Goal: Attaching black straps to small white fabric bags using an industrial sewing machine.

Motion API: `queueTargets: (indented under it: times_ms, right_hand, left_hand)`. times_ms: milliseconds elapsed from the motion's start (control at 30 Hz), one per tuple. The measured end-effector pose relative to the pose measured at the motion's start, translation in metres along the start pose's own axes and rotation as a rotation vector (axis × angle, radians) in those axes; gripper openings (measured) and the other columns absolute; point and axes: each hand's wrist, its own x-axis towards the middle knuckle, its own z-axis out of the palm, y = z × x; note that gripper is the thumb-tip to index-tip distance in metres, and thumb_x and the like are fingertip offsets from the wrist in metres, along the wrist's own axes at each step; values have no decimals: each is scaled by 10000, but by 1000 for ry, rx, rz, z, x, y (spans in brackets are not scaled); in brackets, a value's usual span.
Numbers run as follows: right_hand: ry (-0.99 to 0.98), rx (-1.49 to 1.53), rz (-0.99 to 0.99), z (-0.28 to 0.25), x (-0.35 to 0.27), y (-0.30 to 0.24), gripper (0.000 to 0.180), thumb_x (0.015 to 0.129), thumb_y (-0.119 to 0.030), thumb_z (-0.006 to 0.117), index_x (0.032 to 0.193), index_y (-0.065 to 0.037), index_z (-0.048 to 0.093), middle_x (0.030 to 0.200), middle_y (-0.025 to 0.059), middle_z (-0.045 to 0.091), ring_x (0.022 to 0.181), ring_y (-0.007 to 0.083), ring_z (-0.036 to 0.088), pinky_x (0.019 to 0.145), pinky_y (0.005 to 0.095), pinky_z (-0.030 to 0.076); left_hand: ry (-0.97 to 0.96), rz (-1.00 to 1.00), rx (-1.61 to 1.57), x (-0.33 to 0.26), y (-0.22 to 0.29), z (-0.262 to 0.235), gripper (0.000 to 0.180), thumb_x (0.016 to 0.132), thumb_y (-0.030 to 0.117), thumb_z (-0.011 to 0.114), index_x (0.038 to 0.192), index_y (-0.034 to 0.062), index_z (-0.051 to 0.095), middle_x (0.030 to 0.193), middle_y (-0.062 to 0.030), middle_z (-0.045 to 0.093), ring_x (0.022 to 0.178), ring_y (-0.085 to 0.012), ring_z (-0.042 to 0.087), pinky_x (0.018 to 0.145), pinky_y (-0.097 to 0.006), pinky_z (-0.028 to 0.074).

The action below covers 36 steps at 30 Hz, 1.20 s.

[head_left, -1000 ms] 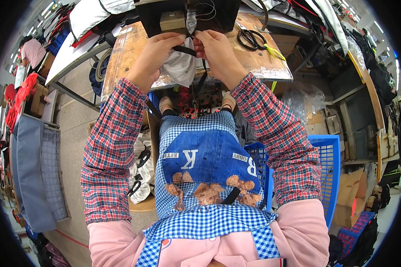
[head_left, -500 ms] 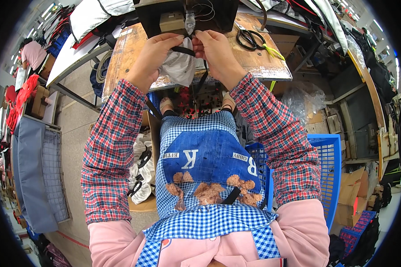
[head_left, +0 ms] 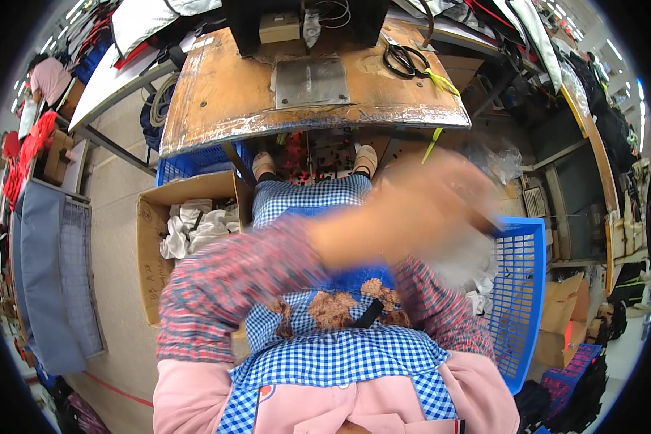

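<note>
My left hand (head_left: pixel 419 217) is stretched across my lap to the right, smeared by motion. A blurred white fabric piece (head_left: pixel 461 262) with a dark strap (head_left: pixel 484 223) is by the hands, over the near left side of a blue plastic basket (head_left: pixel 541 289). My right sleeve (head_left: pixel 445 300) rises from the lower right, and my right hand overlaps the left in the blur, so its outline is hard to separate. The fingers of both hands are smeared, and which hand has the fabric piece cannot be told. More white fabric (head_left: pixel 477 298) shows in the basket.
Ahead stands a worn wooden bench (head_left: pixel 224 87) with a metal plate (head_left: pixel 312 81), a dark machine housing (head_left: pixel 249 29) and black-handled scissors (head_left: pixel 405 61). A cardboard box (head_left: pixel 148 253) of white fabric pieces is at the left. Beyond, a person (head_left: pixel 50 81) is at another table.
Both hands have left the machine on the bench and come back to the right, toward the blue basket. The white piece has moved with them, and the metal plate is now uncovered.
</note>
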Motion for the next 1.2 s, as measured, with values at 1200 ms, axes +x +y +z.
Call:
queueTargets:
  times_ms: [1200]
  right_hand:
    - [-317, -1988, -1272, 188, 71, -43, 214, 895, -45, 548, 1091, -11, 628, 1098, 133, 639, 1050, 286, 599, 921, 363, 452]
  left_hand:
    - [804, -2052, 391, -563, -19, -53, 519, 794, 245, 647, 1201, -54, 526, 1112, -249, 605, 969, -305, 621, 850, -377, 484]
